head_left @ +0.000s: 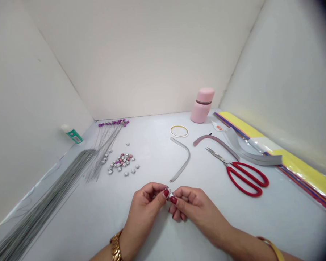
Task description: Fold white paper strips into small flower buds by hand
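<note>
Two bare hands, the left hand [149, 204] and the right hand [191, 206], pinch a small silvery-white folded paper piece [169, 194] between thumbs and fingertips, above the pale surface [154, 159], near the thin, curved grey strip [187, 159].

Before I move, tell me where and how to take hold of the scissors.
I'd take the scissors by the red handles, your right hand coming from the near right side. They seem to lie flat, handles nearer you, with the blades pointing away to the left.
</note>
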